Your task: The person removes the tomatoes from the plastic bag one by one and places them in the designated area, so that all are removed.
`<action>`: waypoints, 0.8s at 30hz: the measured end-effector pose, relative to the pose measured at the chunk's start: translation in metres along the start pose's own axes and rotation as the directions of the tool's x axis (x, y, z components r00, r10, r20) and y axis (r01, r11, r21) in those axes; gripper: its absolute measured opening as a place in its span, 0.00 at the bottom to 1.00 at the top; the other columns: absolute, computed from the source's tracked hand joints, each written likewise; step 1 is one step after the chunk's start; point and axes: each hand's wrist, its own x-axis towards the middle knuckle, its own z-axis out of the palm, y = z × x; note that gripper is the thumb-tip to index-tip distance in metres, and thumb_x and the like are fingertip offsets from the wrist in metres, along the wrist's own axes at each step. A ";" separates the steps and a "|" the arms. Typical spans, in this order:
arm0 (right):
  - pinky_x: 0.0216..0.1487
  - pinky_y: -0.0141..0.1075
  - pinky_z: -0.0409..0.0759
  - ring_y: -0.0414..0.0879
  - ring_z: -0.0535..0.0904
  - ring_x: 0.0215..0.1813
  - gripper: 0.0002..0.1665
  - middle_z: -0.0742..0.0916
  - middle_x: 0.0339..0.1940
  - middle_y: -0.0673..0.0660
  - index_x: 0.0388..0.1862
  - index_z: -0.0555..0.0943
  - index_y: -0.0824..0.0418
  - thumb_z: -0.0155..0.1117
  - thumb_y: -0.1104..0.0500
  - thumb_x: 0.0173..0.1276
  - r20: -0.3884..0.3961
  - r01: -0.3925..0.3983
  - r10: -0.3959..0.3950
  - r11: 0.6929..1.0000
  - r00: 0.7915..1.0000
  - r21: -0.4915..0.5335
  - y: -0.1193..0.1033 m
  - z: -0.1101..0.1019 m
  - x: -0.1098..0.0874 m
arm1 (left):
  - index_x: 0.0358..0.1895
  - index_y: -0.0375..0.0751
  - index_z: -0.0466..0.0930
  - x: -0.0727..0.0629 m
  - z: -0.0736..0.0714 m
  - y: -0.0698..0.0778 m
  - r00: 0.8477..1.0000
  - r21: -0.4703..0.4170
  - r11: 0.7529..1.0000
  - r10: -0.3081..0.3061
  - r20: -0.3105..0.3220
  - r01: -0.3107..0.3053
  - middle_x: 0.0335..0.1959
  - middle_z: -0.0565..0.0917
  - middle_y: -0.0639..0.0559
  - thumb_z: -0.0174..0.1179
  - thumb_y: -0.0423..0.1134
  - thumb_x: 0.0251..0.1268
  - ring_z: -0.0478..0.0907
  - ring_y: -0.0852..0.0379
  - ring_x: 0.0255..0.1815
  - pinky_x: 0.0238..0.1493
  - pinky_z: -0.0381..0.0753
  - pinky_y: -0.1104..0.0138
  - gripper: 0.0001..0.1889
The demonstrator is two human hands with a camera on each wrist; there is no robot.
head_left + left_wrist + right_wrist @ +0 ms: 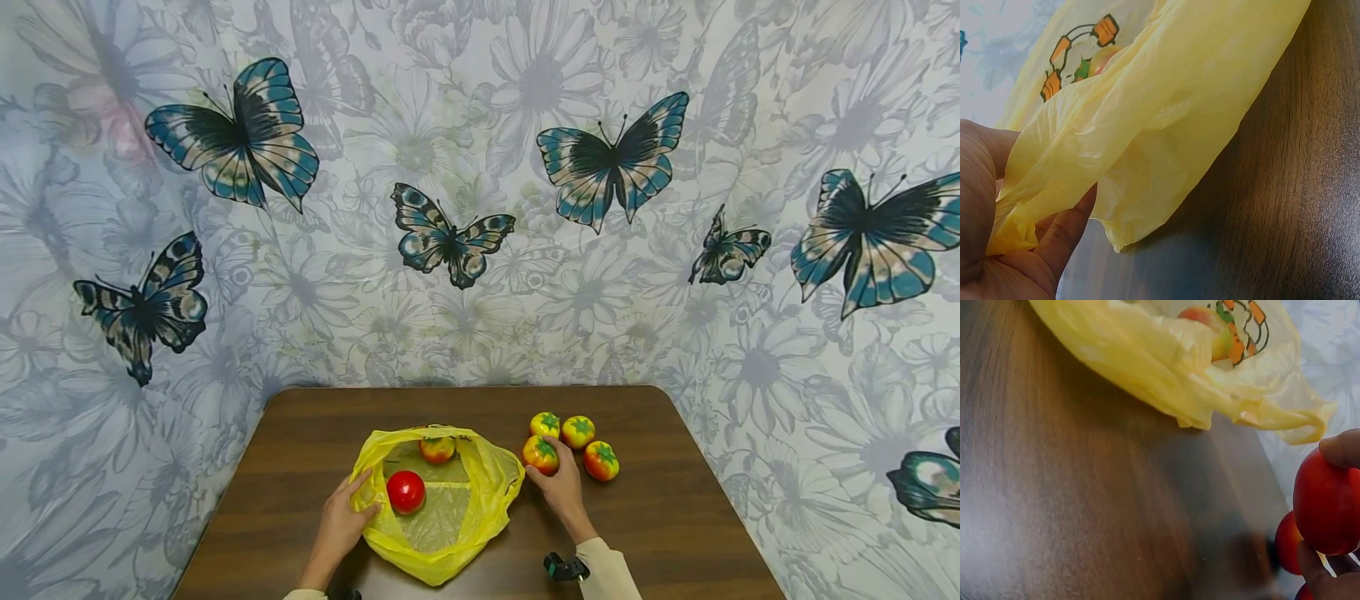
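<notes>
A yellow plastic bag [491,487] lies on the table with its mouth spread wide. Its left rim is pinched between the thumb and fingers of my left hand [341,521]; the left wrist view shows the thin plastic [1085,140] folded into the grip. Inside the bag are a red tomato [406,492], its leaf side hidden, and a red-yellow tomato [437,451] at the back. Right of the bag, my right hand [562,487] grips a red-yellow tomato [538,457] with a green star-shaped top. In the right wrist view that tomato [1325,503] shows its red underside between thumb and fingers.
Close by the right hand stand three more tomatoes: one behind [545,423], one at the back right [578,432] and one to the right [602,461]. The brown wooden table [300,450] meets a butterfly-patterned wall [480,333] at its back edge.
</notes>
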 end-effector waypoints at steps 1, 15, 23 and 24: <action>0.69 0.59 0.69 0.60 0.73 0.63 0.37 0.75 0.66 0.65 0.66 0.72 0.57 0.74 0.59 0.57 -0.004 0.002 -0.002 1.000 1.000 -0.005 0.001 0.000 0.000 | 0.65 0.35 0.75 0.000 0.000 0.000 1.000 0.002 1.000 0.007 -0.008 -0.007 0.67 0.70 0.27 0.71 0.29 0.50 0.68 0.28 0.67 0.64 0.70 0.39 0.33; 0.67 0.60 0.69 0.62 0.74 0.63 0.36 0.74 0.66 0.66 0.65 0.72 0.57 0.73 0.61 0.58 -0.009 -0.022 0.022 0.998 1.000 -0.066 0.017 0.005 0.008 | 0.64 0.34 0.75 0.000 -0.001 0.002 1.000 -0.001 1.000 0.017 -0.013 -0.017 0.67 0.71 0.27 0.71 0.29 0.50 0.68 0.29 0.67 0.65 0.69 0.39 0.33; 0.68 0.61 0.68 0.63 0.73 0.64 0.36 0.74 0.67 0.68 0.66 0.72 0.58 0.73 0.62 0.58 0.009 -0.043 0.044 0.995 0.999 -0.085 0.022 0.006 0.011 | 0.65 0.35 0.75 0.001 -0.002 0.002 1.000 -0.007 1.000 -0.009 0.005 0.009 0.68 0.69 0.28 0.70 0.29 0.51 0.67 0.29 0.69 0.66 0.67 0.39 0.33; 0.68 0.61 0.68 0.63 0.73 0.64 0.36 0.74 0.67 0.67 0.66 0.72 0.57 0.73 0.62 0.58 0.013 -0.046 0.047 0.995 0.999 -0.087 0.022 0.006 0.011 | 0.65 0.35 0.74 0.000 -0.001 0.001 1.000 -0.006 1.000 -0.011 0.007 0.011 0.68 0.69 0.28 0.70 0.29 0.51 0.67 0.29 0.69 0.66 0.67 0.39 0.33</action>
